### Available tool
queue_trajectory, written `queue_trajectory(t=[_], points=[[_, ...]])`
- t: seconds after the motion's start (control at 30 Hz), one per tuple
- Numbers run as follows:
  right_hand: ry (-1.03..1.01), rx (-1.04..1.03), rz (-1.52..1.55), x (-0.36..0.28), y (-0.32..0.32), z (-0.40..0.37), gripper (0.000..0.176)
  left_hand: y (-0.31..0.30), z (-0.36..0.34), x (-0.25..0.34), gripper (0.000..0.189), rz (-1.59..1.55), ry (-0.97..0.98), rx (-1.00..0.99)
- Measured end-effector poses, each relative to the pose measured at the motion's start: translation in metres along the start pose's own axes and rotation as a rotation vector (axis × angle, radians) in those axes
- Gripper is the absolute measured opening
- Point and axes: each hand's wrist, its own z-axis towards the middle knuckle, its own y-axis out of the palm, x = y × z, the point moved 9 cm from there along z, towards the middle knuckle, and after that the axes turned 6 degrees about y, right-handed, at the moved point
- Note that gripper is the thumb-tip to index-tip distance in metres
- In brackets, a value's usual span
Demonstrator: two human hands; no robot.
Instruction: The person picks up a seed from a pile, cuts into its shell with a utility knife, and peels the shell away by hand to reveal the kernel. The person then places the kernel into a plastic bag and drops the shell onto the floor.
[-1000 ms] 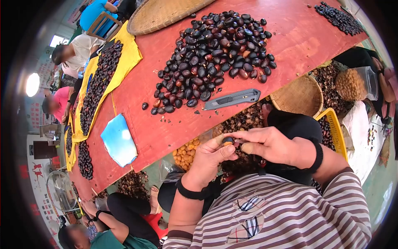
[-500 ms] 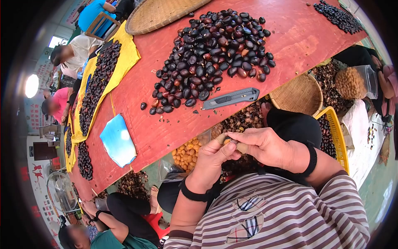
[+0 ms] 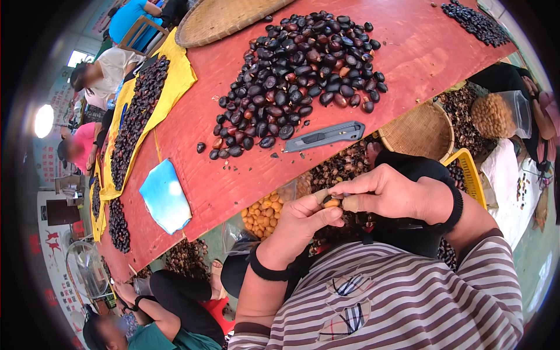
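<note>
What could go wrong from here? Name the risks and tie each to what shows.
The partly shelled nut sits at the fingertips of the left hand, with the right hand close against it; it could slip and be lost among the shells below.
The grey cutter lies near the edge of the red table, so a knock might send it off.

On red wooden table, dark oval nuts; before them, slim grey cutter; behind left, round tan wicker tray.
</note>
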Motion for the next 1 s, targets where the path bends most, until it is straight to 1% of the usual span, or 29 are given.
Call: queue_trajectory(t=[0.13,0.27,0.47,0.67,0.77,0.87,1.0], points=[[0.183,-0.114,0.043,0.006,0.003,-0.004,0.031,0.0,-0.001,-0.002,0.028,-0.036,-0.022,0.003],[0.242,-0.139,0.038,0.008,0.004,-0.006,0.032,0.002,0.0,0.003,0.027,-0.043,-0.024,-0.027],[0.242,-0.133,0.052,0.007,0.004,-0.005,0.032,0.003,-0.001,0.003,0.025,0.027,-0.036,-0.031],[0.123,-0.136,0.017,-0.002,0.01,-0.004,0.03,0.006,-0.003,0.009,0.023,0.187,-0.026,-0.043],[0.139,-0.205,-0.092,0.002,0.014,-0.001,0.026,0.007,-0.005,0.005,0.021,0.296,-0.078,-0.047],[0.428,-0.386,-0.072,0.019,0.024,-0.005,0.022,0.008,-0.008,-0.01,0.019,0.328,-0.149,-0.098],[0.522,-0.481,-0.101,0.031,0.033,-0.003,0.021,0.004,-0.008,-0.032,0.015,0.426,-0.274,-0.156]])
